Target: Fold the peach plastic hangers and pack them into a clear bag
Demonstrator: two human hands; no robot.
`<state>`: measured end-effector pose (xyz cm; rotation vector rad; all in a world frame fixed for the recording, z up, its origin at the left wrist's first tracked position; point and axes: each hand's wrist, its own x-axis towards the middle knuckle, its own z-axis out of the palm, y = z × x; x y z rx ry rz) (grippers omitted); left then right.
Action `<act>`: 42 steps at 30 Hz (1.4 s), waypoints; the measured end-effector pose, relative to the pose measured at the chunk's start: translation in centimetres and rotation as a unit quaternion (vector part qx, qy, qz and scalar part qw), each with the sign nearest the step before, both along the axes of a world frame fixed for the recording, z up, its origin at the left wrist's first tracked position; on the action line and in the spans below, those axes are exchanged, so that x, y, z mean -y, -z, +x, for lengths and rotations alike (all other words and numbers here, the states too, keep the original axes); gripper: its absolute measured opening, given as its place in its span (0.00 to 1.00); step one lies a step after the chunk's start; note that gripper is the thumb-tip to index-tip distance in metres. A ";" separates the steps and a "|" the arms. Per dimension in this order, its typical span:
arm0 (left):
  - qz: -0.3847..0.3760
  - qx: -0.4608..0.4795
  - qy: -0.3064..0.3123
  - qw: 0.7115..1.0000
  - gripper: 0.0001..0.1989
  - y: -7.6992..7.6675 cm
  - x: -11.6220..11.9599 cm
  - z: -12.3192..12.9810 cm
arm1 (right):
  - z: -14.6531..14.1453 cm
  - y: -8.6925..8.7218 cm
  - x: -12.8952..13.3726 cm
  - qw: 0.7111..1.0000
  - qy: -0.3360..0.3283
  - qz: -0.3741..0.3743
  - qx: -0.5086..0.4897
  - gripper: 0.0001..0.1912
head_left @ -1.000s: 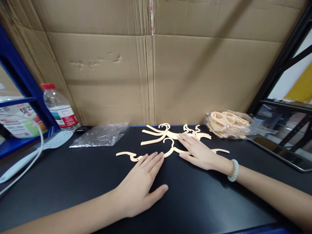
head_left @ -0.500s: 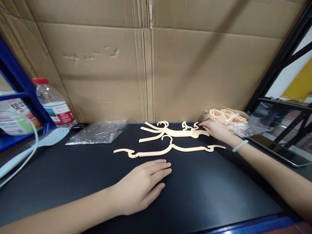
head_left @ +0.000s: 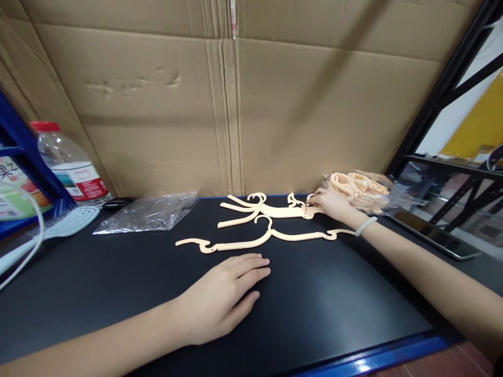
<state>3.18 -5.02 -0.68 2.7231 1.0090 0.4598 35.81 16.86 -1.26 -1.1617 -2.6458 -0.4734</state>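
My left hand (head_left: 223, 296) lies flat on the dark tabletop, fingers stretched out and holding nothing. Just beyond it an unfolded cream folding hanger (head_left: 239, 245) lies with its arms spread wide and its hook toward the back. Behind that is a stack of more cream hangers (head_left: 280, 211), arms fanned to the left. At the stack's right end my right hand (head_left: 332, 203) has its fingertips closed on a small curved hanger end piece (head_left: 309, 199). The fingers partly cover this piece. Another curved end piece (head_left: 293, 200) sits just left of it.
A clear bag of folded hangers (head_left: 356, 188) is right of my right hand, near a phone-like dark slab (head_left: 436, 234). An empty plastic bag (head_left: 147, 212), a hairbrush (head_left: 74, 221), a cable and a red-capped bottle (head_left: 74, 167) stand left. Cardboard (head_left: 157, 104) closes off the back.
My right hand has moved left and its fingers have come down over the curved end piece. The left hand stays in place; the view has shifted slightly right.
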 end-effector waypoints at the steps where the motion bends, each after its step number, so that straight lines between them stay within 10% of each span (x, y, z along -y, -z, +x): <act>1: -0.001 0.004 0.000 1.000 0.22 0.0 0.0 0.0 | -0.1 0.0 0.1 1.000 -0.001 0.000 0.000 0.16; 16: -0.061 0.084 -0.009 0.995 0.20 -0.2 0.1 0.0 | -2.1 -1.3 3.4 0.967 -0.043 0.021 -0.249 0.12; 21: -0.253 0.289 -0.121 0.915 0.15 -0.1 0.0 1.0 | -7.6 -1.8 10.0 0.795 -0.153 -0.233 -0.539 0.12; 25: -0.363 0.422 -0.152 0.817 0.20 -0.2 -0.4 1.4 | -10.5 -1.7 14.8 0.732 -0.243 -0.355 -0.529 0.08; 36: -0.372 0.509 -0.188 0.753 0.10 -0.1 -0.4 1.6 | -10.8 -0.9 15.6 0.783 -0.269 -0.393 -0.399 0.13; 42: -0.384 0.542 -0.181 0.725 0.11 0.2 -0.4 1.3 | -7.5 -1.7 11.4 0.858 -0.167 -0.266 -0.405 0.11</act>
